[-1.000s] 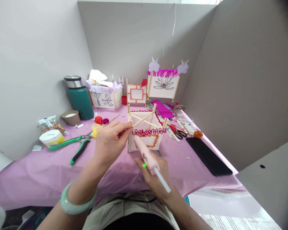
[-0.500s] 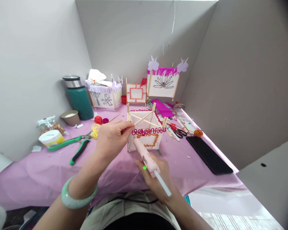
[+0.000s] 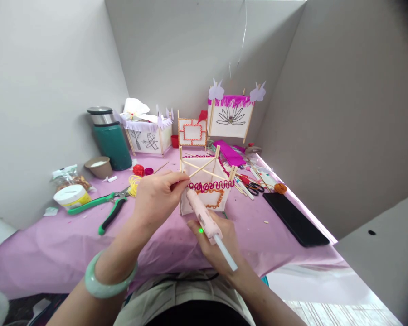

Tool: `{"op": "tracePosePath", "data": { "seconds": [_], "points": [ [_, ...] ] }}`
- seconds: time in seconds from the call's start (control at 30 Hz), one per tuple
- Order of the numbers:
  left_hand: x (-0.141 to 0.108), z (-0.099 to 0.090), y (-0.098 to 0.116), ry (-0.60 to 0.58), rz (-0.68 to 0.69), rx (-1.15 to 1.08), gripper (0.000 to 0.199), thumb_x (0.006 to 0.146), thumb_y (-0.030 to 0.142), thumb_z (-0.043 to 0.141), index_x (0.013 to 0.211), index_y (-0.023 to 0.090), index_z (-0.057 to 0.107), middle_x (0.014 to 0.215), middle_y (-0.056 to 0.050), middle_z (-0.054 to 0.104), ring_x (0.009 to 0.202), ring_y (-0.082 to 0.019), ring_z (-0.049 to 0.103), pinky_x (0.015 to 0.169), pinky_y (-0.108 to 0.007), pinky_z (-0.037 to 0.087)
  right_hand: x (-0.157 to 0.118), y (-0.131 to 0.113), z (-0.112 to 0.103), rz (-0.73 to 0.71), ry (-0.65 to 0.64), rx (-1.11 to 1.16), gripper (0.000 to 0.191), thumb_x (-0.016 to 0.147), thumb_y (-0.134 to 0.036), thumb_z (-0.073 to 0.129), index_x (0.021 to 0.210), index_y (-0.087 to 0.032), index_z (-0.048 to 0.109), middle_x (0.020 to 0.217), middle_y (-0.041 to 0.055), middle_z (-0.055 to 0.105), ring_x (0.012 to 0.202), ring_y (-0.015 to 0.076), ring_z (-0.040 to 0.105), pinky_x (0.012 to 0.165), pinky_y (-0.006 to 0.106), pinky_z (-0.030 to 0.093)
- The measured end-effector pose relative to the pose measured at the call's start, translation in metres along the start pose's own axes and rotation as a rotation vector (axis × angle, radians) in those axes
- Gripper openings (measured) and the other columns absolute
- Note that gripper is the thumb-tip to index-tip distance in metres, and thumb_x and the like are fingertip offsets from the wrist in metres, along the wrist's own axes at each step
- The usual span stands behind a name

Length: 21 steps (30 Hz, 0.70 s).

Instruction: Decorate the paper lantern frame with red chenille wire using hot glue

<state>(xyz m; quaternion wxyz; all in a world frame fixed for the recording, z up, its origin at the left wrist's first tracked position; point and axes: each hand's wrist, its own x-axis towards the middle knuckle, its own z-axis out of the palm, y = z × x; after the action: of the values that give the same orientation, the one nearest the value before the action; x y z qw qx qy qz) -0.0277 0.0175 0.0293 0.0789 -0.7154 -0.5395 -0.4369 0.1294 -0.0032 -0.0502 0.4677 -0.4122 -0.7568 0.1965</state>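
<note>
A small lantern-like box (image 3: 187, 207) of thin wooden sticks and white panels stands on the table before me, with crossed sticks over its top. Wavy magenta yarn (image 3: 212, 185) edges its near top rim, above an orange yarn outline (image 3: 220, 198). At the near left corner my left hand (image 3: 158, 194) is closed in a pinch on the yarn's end; the fingers partly hide that spot. My right hand (image 3: 221, 240) grips a pale pink hot glue gun (image 3: 202, 215), its tip just below the left fingertips. A translucent glue stick (image 3: 226, 253) protrudes from its back.
Left are green-handled pliers (image 3: 112, 215), yellow cord (image 3: 134, 184), a white tub (image 3: 71, 195), a bowl (image 3: 98, 167) and a green bottle (image 3: 112, 145). Right lie a black phone (image 3: 295, 219), scissors (image 3: 256, 188) and an orange yarn ball (image 3: 280, 188). Decorated panels (image 3: 230, 120) stand behind.
The glue gun in my right hand has shifted slightly left and up, its tip closer to the yarn at the corner. My left hand keeps its pinch almost unmoved.
</note>
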Motion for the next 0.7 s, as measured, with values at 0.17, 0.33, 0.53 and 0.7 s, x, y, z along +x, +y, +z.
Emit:
{"op": "tracePosePath", "data": {
  "seconds": [0.17, 0.33, 0.53, 0.7],
  "points": [
    [-0.001, 0.0, -0.001, 0.0, -0.005, -0.006, 0.014, 0.082, 0.024, 0.062, 0.083, 0.023, 0.075, 0.084, -0.001, 0.076, 0.075, -0.017, 0.068, 0.068, -0.027, 0.051, 0.0, -0.002, -0.003, 0.009, 0.005, -0.013, 0.022, 0.087, -0.037, 0.055, 0.074, -0.019, 0.057, 0.064, 0.0029, 0.063, 0.054, 0.0164, 0.059, 0.053, 0.025, 0.041],
    [-0.002, 0.0, -0.002, 0.015, 0.0, -0.004, 0.013, 0.081, 0.023, 0.062, 0.083, 0.023, 0.075, 0.085, -0.001, 0.076, 0.076, -0.017, 0.068, 0.068, -0.027, 0.051, 0.002, -0.002, -0.002, -0.002, 0.006, -0.017, 0.022, 0.087, -0.037, 0.055, 0.073, -0.019, 0.057, 0.063, 0.0029, 0.063, 0.054, 0.0161, 0.059, 0.054, 0.025, 0.043],
    [-0.01, -0.005, -0.001, 0.008, 0.017, 0.031, 0.014, 0.084, 0.023, 0.06, 0.091, 0.019, 0.071, 0.079, -0.001, 0.074, 0.068, -0.015, 0.067, 0.063, -0.025, 0.048, 0.001, 0.001, 0.0, 0.011, 0.008, -0.017, 0.023, 0.087, -0.038, 0.056, 0.077, -0.018, 0.061, 0.068, 0.0053, 0.067, 0.061, 0.0189, 0.065, 0.059, 0.026, 0.045],
    [-0.025, 0.0, -0.005, -0.03, -0.167, -0.1, 0.011, 0.087, 0.027, 0.056, 0.088, 0.018, 0.061, 0.067, 0.0, 0.069, 0.056, -0.013, 0.065, 0.055, -0.023, 0.047, -0.001, -0.002, -0.003, 0.019, -0.022, -0.02, 0.023, 0.088, -0.039, 0.055, 0.081, -0.018, 0.062, 0.067, 0.0045, 0.066, 0.06, 0.0186, 0.063, 0.056, 0.026, 0.045]
  ]
}}
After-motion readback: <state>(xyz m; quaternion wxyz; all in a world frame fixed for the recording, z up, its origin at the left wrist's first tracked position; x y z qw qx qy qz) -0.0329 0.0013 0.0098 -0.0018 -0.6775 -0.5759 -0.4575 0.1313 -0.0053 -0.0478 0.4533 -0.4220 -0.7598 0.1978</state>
